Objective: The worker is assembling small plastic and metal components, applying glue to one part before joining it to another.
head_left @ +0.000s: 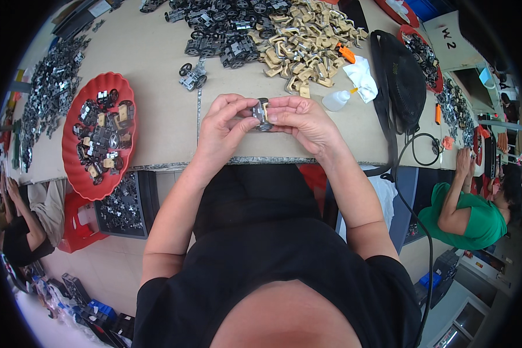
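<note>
Near the front edge of the table, my left hand (223,122) pinches one side of a small toy car chassis (261,119) with dark wheels. My right hand (307,122) grips its other side, thumb and fingers closed on it. A tan piece shows on the chassis between my fingertips; whether it is fully seated I cannot tell. Beyond my hands a single wheeled chassis (192,77) lies apart from a heap of dark wheeled chassis (226,29). To its right spreads a heap of tan plastic parts (310,43).
A red scalloped tray (130,116) of chassis with tan parts sits at left, by a grey parts pile (52,87). To the right are a white squeeze bottle (336,101), a tissue (362,78), an orange tool (347,53) and a black bag (397,81). Other people work at both sides.
</note>
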Tool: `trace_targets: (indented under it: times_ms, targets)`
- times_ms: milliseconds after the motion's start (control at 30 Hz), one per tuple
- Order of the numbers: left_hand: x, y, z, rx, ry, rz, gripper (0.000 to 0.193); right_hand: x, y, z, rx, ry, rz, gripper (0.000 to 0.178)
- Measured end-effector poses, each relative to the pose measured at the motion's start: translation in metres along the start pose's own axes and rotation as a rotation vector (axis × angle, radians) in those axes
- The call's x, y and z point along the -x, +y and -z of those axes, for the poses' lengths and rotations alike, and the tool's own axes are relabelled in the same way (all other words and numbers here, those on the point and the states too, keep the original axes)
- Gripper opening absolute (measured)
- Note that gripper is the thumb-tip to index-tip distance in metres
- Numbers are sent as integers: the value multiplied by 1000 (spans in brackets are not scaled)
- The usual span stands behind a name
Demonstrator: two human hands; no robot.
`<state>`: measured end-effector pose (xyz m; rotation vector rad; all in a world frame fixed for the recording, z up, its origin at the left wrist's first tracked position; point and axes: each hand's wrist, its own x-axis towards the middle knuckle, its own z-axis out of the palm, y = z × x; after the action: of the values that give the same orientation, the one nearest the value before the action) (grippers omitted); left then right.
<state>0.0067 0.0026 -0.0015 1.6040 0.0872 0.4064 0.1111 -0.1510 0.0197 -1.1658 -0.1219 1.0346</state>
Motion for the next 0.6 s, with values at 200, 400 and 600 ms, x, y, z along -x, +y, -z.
trace_targets:
  times_ms: [200, 400, 600]
  targets:
    - [0, 1, 0, -12, -1, 11, 28, 0, -2, -1, 19, 11, -9, 32]
    - [1, 6, -2, -8, 3, 31, 25, 5, 6, -7, -24, -17, 96, 33]
    - [0, 8, -2, 60, 9, 59, 27, 4, 10, -7, 8, 45, 168, 33]
